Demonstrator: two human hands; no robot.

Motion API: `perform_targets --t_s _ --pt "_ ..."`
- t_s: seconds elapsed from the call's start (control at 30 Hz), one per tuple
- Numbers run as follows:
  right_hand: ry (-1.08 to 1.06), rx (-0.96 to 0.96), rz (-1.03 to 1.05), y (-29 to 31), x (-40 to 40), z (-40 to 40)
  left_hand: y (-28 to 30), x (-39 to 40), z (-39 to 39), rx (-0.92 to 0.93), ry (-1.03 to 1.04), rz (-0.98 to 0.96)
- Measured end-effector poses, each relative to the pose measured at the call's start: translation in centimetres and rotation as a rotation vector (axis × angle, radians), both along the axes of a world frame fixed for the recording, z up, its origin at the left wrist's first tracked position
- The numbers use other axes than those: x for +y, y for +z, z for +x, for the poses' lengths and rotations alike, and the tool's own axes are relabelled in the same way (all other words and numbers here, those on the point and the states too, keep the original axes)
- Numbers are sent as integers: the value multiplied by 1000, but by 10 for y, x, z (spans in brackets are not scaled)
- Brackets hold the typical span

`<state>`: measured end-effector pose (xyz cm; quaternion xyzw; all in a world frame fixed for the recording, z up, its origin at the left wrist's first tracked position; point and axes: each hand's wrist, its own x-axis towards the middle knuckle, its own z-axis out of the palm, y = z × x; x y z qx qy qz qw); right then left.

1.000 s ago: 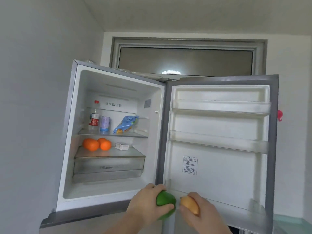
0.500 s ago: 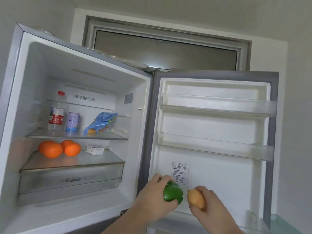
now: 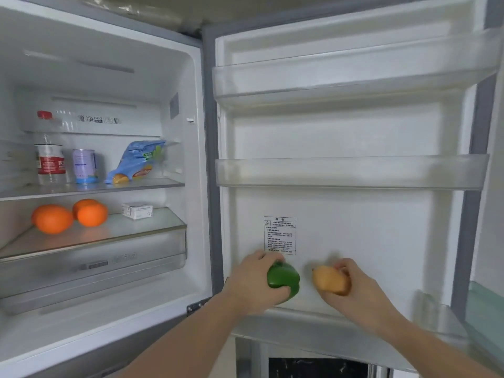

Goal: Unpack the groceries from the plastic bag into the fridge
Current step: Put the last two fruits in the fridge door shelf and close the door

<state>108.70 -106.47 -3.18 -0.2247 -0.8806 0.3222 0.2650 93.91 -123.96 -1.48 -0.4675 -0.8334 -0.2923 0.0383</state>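
Observation:
The fridge (image 3: 191, 85) stands open, its door (image 3: 354, 214) swung out to the right. My left hand (image 3: 251, 285) grips a green bell pepper (image 3: 283, 279) in front of the door's lower inner panel. Beside it my right hand (image 3: 351, 290) holds a yellow-orange fruit (image 3: 328, 279), a short gap away from the pepper. Both are held just above the door's bottom shelf (image 3: 313, 317). The plastic bag is out of view.
Inside the fridge the upper glass shelf carries a water bottle (image 3: 49, 156), a can (image 3: 84, 166) and a blue snack bag (image 3: 139, 162). Oranges (image 3: 53, 218) and a small white box (image 3: 137, 211) lie on the lower shelf above a drawer (image 3: 92, 266). Two door racks (image 3: 351, 173) are bare.
The view has closed in on the fridge. Both hands have risen and moved forward with the pepper and the fruit, toward the door's lower panel, and have drawn slightly apart.

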Motion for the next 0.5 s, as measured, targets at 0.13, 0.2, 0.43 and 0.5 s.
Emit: perform_targets --t_s 0.13,0.2,0.43,0.5 --pt "84 -128 75 -8 12 -11 -14 9 -10 -57 20 -125" --pt "108 -174 60 -5 15 -12 -17 13 -13 -69 49 -174" --pt "109 -299 -53 -5 24 -20 -18 17 -19 -252 -2 -192" --pt "104 -327 -76 -7 25 -22 -18 17 -21 -271 -11 -186"
